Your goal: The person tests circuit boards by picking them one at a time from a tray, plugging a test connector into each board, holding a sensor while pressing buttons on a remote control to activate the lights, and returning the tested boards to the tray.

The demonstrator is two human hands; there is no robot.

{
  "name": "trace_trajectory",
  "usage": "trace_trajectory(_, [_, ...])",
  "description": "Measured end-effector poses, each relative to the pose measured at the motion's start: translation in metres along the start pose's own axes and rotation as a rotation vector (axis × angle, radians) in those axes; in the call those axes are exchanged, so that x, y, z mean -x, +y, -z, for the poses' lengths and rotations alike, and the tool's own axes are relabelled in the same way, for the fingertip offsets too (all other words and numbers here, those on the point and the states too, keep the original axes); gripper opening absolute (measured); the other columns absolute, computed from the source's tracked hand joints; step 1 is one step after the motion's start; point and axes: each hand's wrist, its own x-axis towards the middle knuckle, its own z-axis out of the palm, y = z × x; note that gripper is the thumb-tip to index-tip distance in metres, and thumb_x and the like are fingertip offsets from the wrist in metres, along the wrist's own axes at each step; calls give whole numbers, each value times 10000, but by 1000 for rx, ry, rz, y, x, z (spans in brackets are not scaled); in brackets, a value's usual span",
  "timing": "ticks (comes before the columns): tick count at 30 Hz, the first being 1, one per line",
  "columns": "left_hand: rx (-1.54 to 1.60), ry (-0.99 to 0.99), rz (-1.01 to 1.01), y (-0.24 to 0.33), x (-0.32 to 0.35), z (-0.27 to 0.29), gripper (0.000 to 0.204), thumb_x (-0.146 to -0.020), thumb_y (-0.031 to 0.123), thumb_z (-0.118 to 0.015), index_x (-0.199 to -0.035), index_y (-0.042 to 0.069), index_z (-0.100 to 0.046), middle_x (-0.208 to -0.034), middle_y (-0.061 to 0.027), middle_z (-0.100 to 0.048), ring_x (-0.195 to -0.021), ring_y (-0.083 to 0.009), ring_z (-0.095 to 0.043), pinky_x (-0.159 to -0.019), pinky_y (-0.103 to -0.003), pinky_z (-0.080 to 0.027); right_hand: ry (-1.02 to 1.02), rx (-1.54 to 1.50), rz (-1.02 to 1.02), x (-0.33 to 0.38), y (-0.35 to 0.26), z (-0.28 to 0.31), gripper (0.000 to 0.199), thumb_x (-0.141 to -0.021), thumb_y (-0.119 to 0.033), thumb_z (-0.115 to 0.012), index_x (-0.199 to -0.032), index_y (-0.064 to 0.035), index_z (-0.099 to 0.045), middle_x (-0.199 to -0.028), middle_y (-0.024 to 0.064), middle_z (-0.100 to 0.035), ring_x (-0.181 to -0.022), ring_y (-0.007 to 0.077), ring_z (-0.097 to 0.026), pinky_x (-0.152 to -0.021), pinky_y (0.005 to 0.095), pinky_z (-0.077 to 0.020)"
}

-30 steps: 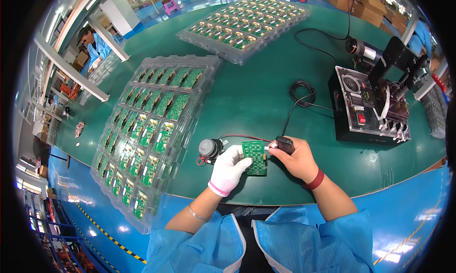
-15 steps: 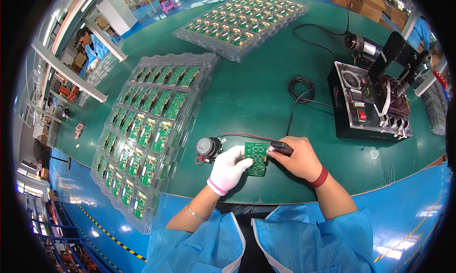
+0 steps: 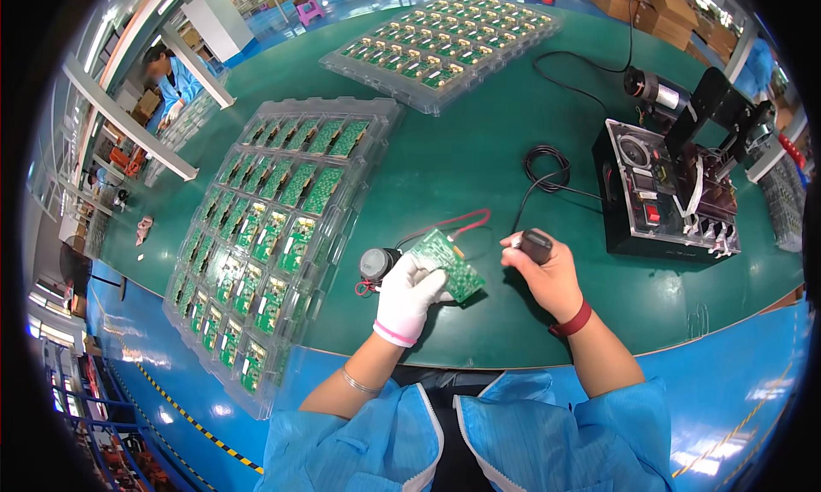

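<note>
My left hand [image 3: 405, 299], in a white glove, pinches a green circuit board [image 3: 453, 269] by its left side. The board is tilted above the green table. Bare and with a red wristband, my right hand [image 3: 552, 280] grips a black handheld plug-like piece [image 3: 535, 246], apart from the board's right edge. Its exact kind is unclear. Just beyond my gloved fingers sits a round grey-and-black part [image 3: 377, 264] with red and black wires. A red wire [image 3: 473, 218] loops up behind the board; whether it joins the board cannot be told.
A clear tray of boards [image 3: 295, 171] lies on the left, another tray [image 3: 428, 94] at the back. On the right stands a black test box [image 3: 658, 214] with a red switch. Coiled black cable [image 3: 547, 168] lies between. A co-worker [image 3: 175, 85] sits far left.
The black piece has come away from the board's edge, my right hand moving right. My left hand has tilted the board, and the red wire now arches higher behind it.
</note>
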Motion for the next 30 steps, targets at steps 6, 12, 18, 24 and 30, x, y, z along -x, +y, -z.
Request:
trace_trajectory(6, [294, 53, 16, -8, -6, 1, 371, -904, 100, -607, -1256, 34, -510, -1120, -97, -622, -987, -217, -656, -820, -353, -576, -167, 245, 90, 1, -2, -6, 176, -867, -158, -671, -841, -1, -599, -722, 110, -621, -613, 219, -571, -585, 308, -447])
trace_trajectory(12, [348, 32, 19, -8, -6, -2, 378, -907, 108, -609, -1261, 35, -496, -1109, -102, -624, -991, -218, -653, -837, -350, -569, -165, 299, 161, 3, -2, -8, 169, -838, -150, -705, -820, 7, -645, -648, 93, -579, -561, 181, -512, -534, 310, -400])
trace_trajectory(18, [287, 33, -48, -13, -6, -3, 373, -908, 112, -607, -1252, 28, -490, -1092, -105, -625, -974, -211, -652, -782, -343, -577, -226, 265, -12, 2, -13, -2, 175, -826, -143, -718, -842, 24, -669, -635, 88, -624, -563, 115, -541, -526, 288, -421])
trace_trajectory(24, [224, 82, -77, -12, -7, -11, 379, -907, 96, -592, -1252, 23, -454, -1114, -123, -603, -954, -237, -656, -759, -341, -578, -202, 291, -17, 2, -11, -2, 189, -825, -147, -720, -847, 35, -677, -651, 108, -641, -564, 123, -562, -541, 286, -446])
trace_trajectory(30, [170, 76, -77, -9, -2, -13, 395, -907, -19, -476, -1297, -6, -415, -1165, -145, -580, -981, -240, -658, -767, -332, -592, -195, 343, 53, 5, -10, -3, 175, -820, -145, -722, -848, 22, -680, -662, 120, -638, -570, 172, -596, -552, 299, -455])
